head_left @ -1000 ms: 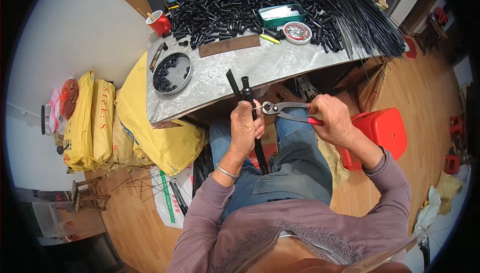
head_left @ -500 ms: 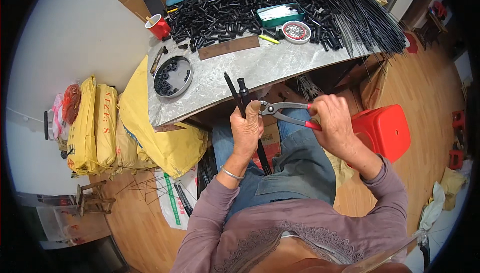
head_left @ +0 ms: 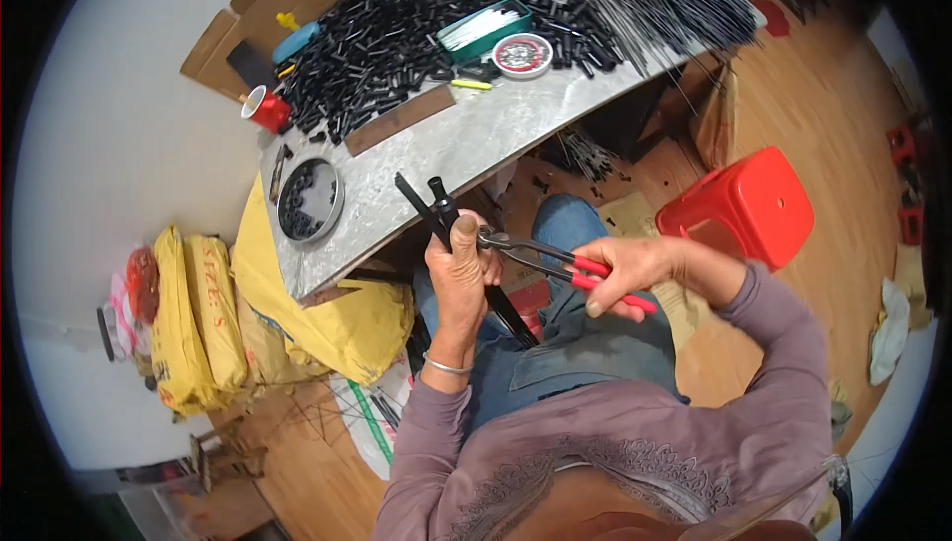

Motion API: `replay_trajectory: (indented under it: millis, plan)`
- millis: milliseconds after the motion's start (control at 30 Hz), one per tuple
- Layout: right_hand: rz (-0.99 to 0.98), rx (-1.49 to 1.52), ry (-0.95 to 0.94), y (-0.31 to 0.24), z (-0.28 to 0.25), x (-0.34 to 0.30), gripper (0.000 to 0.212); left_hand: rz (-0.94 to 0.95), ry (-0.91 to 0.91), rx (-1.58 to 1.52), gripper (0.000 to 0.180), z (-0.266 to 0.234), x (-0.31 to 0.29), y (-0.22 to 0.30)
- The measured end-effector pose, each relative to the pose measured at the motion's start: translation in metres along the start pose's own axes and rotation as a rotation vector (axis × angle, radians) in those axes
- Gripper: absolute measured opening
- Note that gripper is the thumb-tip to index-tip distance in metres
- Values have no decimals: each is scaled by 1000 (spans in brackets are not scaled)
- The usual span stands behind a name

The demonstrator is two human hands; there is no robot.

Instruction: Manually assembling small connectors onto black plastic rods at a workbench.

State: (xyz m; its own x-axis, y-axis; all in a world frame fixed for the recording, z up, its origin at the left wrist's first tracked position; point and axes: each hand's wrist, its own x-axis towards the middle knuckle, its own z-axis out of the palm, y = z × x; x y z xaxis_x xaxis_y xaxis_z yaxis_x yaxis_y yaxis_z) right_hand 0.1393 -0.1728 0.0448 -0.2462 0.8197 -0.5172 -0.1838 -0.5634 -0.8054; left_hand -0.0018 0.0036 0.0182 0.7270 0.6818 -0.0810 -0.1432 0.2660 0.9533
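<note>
While the desk spreads across the upper part of the view, a heap of short black tubes covers much of its far side, with a bundle of long black rods fanning off the right end. Beside the person's right knee stands a red stool.

In front of the desk edge, above the lap, the left hand has a clenched grip on a black tube and a thinner black rod, both tilted and poking up past the thumb. The right hand grasps the red handles of a pair of pincers, whose head sits right against the left fingers; what it bites on is hidden.

Work on this piece looks partway along: tube, rod and tool are together, and nothing is laid down. Whether the heaped tubes are finished or waiting, I cannot tell.

A green tray and a round tin of small black pieces rest on the desk, then a little dish of silvery bits.
</note>
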Motion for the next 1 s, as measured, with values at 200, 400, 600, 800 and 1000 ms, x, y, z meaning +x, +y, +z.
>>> replay_trajectory:
  millis: [200,400,600,800,1000]
  plan:
    - [-669,-1033,592,12,-7,2,29,-53,-85,-42,35,-10,5,6]
    - [-203,331,-148,35,2,1,29,84,-199,-57,60,-8,2,0]
    - [-480,-853,421,10,-3,-9,25,109,-141,34,64,-5,-9,5]
    - [-170,304,-16,25,18,-21,34,119,-156,-9,64,-6,-16,3]
    - [67,-199,-68,-5,9,-34,25,92,-82,-20,38,-1,-26,8]
